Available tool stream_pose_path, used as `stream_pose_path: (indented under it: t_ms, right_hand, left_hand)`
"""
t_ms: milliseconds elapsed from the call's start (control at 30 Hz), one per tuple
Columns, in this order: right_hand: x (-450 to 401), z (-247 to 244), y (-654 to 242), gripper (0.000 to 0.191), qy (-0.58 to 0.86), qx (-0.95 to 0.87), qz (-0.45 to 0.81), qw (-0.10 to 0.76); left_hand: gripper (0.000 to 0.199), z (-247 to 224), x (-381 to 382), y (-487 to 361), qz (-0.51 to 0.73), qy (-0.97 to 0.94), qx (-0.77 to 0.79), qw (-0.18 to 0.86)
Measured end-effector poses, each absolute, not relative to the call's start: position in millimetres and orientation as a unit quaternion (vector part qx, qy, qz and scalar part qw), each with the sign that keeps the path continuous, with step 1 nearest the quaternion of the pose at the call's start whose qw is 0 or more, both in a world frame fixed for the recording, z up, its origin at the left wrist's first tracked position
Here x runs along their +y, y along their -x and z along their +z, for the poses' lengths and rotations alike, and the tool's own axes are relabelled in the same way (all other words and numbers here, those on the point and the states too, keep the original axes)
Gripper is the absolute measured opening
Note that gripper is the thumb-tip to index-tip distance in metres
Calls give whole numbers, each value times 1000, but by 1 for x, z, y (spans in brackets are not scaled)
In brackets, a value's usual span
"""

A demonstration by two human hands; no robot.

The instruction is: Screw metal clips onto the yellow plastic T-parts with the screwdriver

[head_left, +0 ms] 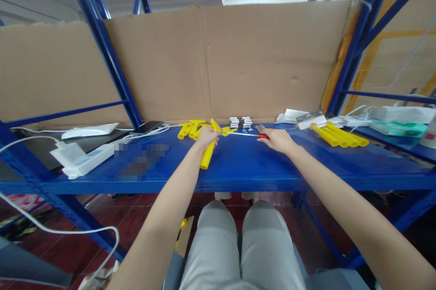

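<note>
My left hand [206, 137] is closed around a yellow tube assembly [206, 158], whose thick tube slants down toward the front edge of the blue shelf. My right hand [278, 140] grips a screwdriver [242, 134] by its red handle. Its long metal shaft points left, and the tip meets the yellow piece beside my left fingers; the exact contact is too small to make out. Several yellow tube pieces [185, 131] lie just behind my left hand. Between the hands, farther back, are small white-and-dark packs [240, 122] and tiny metal parts [250, 129].
Several yellow tubes [340, 136] lie at the right, near a white box [311, 120]. A white power strip [89, 161] with cables and a dark phone [149, 127] occupy the left. Cardboard [265, 62] walls the back; blue posts [354, 49] frame the shelf [259, 167].
</note>
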State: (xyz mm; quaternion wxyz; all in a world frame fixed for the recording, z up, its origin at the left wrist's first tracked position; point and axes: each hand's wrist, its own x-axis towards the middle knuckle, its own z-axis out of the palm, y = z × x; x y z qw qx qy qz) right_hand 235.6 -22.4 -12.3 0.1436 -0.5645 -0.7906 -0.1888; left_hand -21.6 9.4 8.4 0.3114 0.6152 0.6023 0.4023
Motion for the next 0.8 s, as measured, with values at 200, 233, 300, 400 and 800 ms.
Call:
stream_pose_path:
  t_ms: [200, 233, 300, 400, 800]
  right_hand:
    - [-23, -11, -233, 22, 570, -795, -141, 151]
    - [-23, -11, -233, 22, 572, -794, -140, 154]
    - [-23, -10, -233, 18, 572, -792, -150, 153]
    - [-23, -10, -235, 18, 568, -789, -182, 144]
    - [-23, -10, -234, 21, 576, -785, -171, 153]
  left_hand:
    - [31, 6, 13, 22, 397, -615, 607, 309]
    - [31, 6, 13, 22, 396, -615, 608, 308]
    - [31, 6, 12, 22, 397, -618, 605, 306]
    - [32, 7, 10, 22, 394, -623, 603, 305]
    - [34, 9, 8, 22, 372, -642, 608, 284]
